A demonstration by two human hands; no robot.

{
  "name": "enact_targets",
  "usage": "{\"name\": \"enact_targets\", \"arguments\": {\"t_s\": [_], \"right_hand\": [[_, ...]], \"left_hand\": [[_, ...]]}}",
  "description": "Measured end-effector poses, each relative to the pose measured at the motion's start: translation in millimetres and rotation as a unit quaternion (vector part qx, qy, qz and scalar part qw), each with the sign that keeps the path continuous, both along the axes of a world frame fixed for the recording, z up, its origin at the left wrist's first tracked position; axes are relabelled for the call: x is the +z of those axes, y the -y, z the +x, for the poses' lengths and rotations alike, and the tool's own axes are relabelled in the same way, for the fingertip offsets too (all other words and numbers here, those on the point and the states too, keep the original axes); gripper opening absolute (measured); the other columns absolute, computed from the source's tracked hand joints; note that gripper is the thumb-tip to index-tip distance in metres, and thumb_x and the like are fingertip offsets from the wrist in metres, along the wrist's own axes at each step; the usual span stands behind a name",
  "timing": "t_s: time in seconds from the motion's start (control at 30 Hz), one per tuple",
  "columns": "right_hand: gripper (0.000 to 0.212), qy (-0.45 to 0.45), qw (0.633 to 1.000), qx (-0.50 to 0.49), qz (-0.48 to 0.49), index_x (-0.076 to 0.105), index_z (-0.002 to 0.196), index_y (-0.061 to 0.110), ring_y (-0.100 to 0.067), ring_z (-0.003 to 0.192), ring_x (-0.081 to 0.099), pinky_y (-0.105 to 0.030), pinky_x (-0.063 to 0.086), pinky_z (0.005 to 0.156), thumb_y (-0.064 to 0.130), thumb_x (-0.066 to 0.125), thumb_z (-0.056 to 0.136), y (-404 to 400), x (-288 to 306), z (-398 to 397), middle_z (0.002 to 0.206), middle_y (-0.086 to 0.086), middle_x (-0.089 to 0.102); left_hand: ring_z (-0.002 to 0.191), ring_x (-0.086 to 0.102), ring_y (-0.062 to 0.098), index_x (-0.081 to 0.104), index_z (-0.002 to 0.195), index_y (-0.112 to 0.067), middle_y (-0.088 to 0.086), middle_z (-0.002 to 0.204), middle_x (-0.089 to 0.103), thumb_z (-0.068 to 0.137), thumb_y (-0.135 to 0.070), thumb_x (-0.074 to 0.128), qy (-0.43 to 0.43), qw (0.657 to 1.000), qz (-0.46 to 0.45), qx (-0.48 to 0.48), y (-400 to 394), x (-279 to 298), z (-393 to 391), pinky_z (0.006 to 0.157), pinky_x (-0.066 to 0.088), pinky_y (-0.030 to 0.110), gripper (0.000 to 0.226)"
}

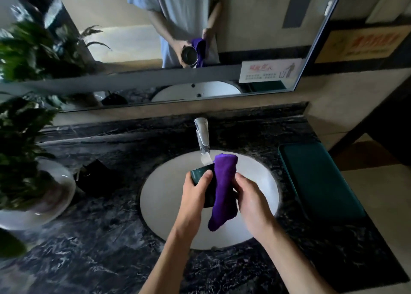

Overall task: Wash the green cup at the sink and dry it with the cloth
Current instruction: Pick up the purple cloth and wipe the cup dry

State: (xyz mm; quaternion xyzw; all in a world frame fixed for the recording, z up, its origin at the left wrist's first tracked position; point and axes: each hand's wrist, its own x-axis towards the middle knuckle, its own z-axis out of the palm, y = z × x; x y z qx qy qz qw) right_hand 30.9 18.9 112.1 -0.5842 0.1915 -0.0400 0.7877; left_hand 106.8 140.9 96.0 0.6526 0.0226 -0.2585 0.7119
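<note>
A dark marble bench (93,238) carries a white sink (160,193) under a mirror. Left hand (195,191) grips the green cup (198,174) over the basin; right hand (251,196) holds the purple cloth (223,189) against it — drying seems begun. Water runs from the tap (202,136); the cup's inside is hidden.

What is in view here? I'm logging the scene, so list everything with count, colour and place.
green cup: one, dark green, over the basin under the tap
cloth: one, purple, draped over the cup
tap: one, chrome, behind the basin, water running
sink: one, white, set in the dark marble counter
tray: one, dark green, right of the sink
plant: one, green, white pot, far left
mirror: one, on the wall
left hand: grip round the cup
right hand: holds the cloth
</note>
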Motion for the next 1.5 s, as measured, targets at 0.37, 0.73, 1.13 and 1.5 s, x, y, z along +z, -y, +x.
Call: {"name": "enact_targets", "arguments": {"t_s": [0.37, 0.73, 1.13, 1.5], "right_hand": [[0.081, 0.056, 0.967, -0.015, -0.247, 0.042, 0.148, 0.038, -0.005, 0.126, 0.060, -0.022, 0.050, 0.101, 0.083, 0.053, 0.082, -16, 12, 25, 0.139, 0.005, 0.063], [0.040, -0.010, 0.985, -0.121, -0.126, 0.069, 0.119, 0.027, -0.015, 0.105, 0.073, -0.040, 0.058, 0.096, 0.052, 0.040, 0.107, -15, 10, 44, 0.110, 0.003, 0.078], [0.057, -0.012, 0.946, -0.109, -0.304, 0.050, 0.144, 0.045, 0.009, 0.121, 0.052, -0.005, 0.039, 0.096, 0.062, 0.049, 0.090, -31, 9, 47, 0.136, 0.018, 0.056], [0.039, -0.019, 0.986, -0.166, -0.026, 0.065, 0.123, 0.024, -0.016, 0.106, 0.074, -0.028, 0.060, 0.084, 0.052, 0.043, 0.107, -15, 9, 49, 0.114, -0.006, 0.076]], "left_hand": [[0.097, 0.076, 0.040, 0.059, 0.113, -0.003, 0.029, 0.107, 0.071, 0.091, -0.058, 0.061, 0.018, 0.999, -0.015, -0.036, 10, 15, -2, 0.085, 0.065, 0.052, 0.059], [0.115, 0.070, 0.038, 0.064, 0.126, -0.010, 0.021, 0.123, 0.071, 0.084, -0.077, 0.052, -0.006, 0.999, -0.032, 0.025, 11, 17, 9, 0.101, 0.057, 0.057, 0.080], [0.070, 0.046, 0.021, 0.060, 0.091, -0.006, 0.008, 0.077, 0.052, 0.102, -0.056, 0.047, 0.060, 0.997, -0.034, 0.038, 14, 18, 5, 0.062, 0.043, 0.038, 0.052], [0.107, 0.074, 0.043, 0.081, 0.113, -0.019, 0.021, 0.112, 0.079, 0.094, -0.070, 0.048, 0.000, 0.998, -0.060, -0.003, 12, 10, 7, 0.097, 0.059, 0.055, 0.064]]}}
